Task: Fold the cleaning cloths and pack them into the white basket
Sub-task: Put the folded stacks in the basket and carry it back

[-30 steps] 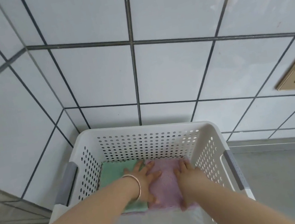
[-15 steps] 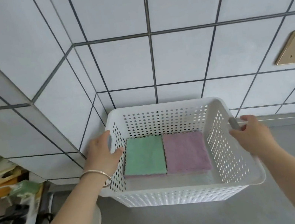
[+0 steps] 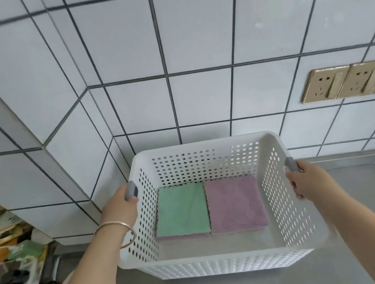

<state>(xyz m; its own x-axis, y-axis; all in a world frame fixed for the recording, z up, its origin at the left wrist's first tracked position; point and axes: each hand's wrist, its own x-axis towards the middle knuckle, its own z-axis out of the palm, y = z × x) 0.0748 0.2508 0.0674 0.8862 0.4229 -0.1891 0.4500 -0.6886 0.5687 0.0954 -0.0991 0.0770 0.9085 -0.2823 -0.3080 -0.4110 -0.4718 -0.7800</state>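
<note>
The white perforated basket (image 3: 205, 148) stands on the grey counter against the tiled wall. Inside it lie two folded cloths side by side: a green cloth (image 3: 180, 208) on the left and a purple cloth (image 3: 235, 203) on the right, each on top of other folded cloths whose edges show beneath. My left hand (image 3: 120, 207) grips the grey handle on the basket's left side. My right hand (image 3: 308, 178) grips the grey handle on its right side.
A tiled wall corner rises just behind and left of the basket. Gold wall sockets (image 3: 352, 80) sit on the wall at right. Clutter of bags, cables and a white power strip (image 3: 5, 259) fills the lower left. The grey counter (image 3: 374, 185) extends to the right and front.
My hands left the cloths inside the basket and moved out to its two side handles, which they now grip. The view pulled back and tilted, showing more wall.
</note>
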